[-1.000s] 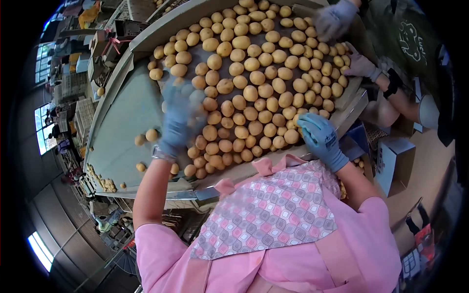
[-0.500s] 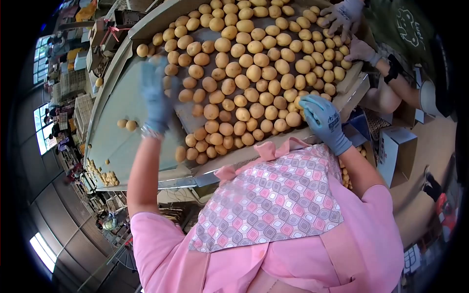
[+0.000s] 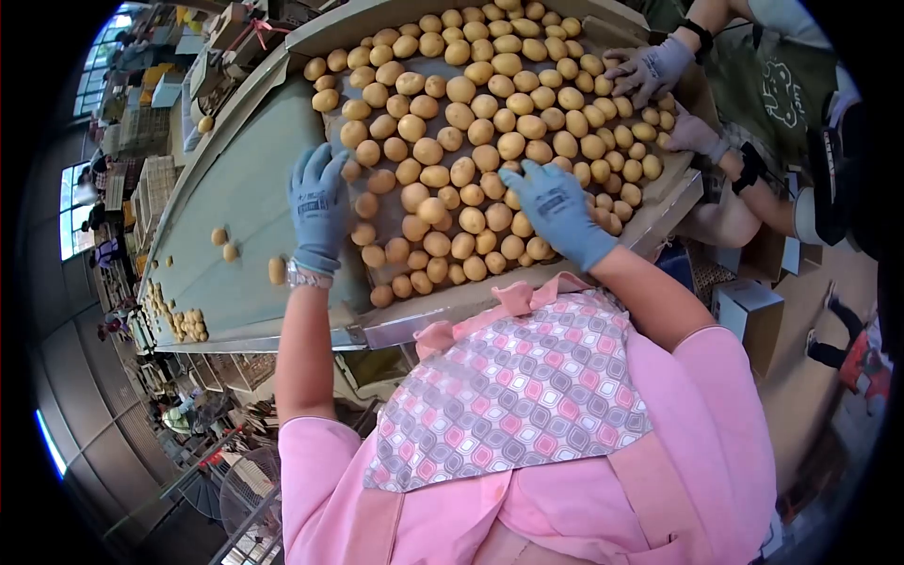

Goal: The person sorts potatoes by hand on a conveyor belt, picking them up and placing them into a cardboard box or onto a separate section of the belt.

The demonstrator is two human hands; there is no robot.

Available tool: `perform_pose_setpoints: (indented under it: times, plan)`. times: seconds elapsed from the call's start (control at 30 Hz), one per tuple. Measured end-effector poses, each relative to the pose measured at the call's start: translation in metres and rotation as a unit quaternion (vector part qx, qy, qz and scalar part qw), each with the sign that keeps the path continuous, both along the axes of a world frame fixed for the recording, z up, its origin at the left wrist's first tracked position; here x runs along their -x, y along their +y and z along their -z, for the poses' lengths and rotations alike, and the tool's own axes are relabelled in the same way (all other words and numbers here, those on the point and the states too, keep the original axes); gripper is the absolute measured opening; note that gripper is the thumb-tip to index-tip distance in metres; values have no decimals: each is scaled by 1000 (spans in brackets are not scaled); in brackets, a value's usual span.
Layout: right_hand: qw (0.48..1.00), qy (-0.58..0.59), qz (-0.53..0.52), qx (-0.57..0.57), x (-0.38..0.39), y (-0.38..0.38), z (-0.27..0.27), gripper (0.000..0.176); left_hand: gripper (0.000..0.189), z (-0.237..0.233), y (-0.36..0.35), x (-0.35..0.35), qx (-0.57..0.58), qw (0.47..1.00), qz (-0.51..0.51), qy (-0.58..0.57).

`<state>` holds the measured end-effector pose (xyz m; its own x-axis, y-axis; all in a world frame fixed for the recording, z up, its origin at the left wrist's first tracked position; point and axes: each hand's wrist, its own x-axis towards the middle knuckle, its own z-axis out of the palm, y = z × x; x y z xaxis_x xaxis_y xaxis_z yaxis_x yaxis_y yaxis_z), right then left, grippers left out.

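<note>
Many round, yellow-brown potatoes (image 3: 461, 171) lie in a loose layer on the sorting table. At its left edge, my left hand (image 3: 320, 209), in a blue-grey glove, is open, its fingers pointing away from me. Potatoes (image 3: 364, 205) lie right beside these fingers. Over the middle right of the layer, my right hand (image 3: 562, 215), in a matching glove, is open with fingers stretched forward and left, their tips down among the potatoes. Its palm faces down, and whatever lies under it is hidden.
A green conveyor belt (image 3: 247, 179) runs on the left, with a few potatoes (image 3: 226, 245) on it and a cluster (image 3: 188, 325) at its far end. Across the right corner, a co-worker's gloved hands (image 3: 652, 68) touch potatoes. Cardboard boxes (image 3: 749, 306) stand on the floor at right.
My right hand has moved left and farther over the potatoes. My left hand, blurred before, has come down and slightly right. A potato now lies on the belt near my left wrist.
</note>
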<state>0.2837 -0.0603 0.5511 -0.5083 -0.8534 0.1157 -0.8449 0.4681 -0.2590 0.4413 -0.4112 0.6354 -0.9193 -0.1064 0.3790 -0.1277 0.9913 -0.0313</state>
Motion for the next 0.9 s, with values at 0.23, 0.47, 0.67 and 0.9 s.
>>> perform_pose_setpoints:
  times: [0.23, 0.47, 0.67, 0.9]
  plan:
    - [991, -15, 46, -121, -1, -36, -5, 41, 29, 4, 135, 16, -169, 978, 97, -68]
    - [984, -143, 85, 59, 20, -33, 25, 34, 29, 34, 127, 84, -233, 970, 64, 1]
    - [884, -395, 92, 234, 21, 2, -15, 37, 23, 55, 133, 150, 14, 953, -38, -302]
    - [747, -627, -221, -23, 38, 59, -27, 31, 40, 58, 139, 143, -68, 959, 45, -270]
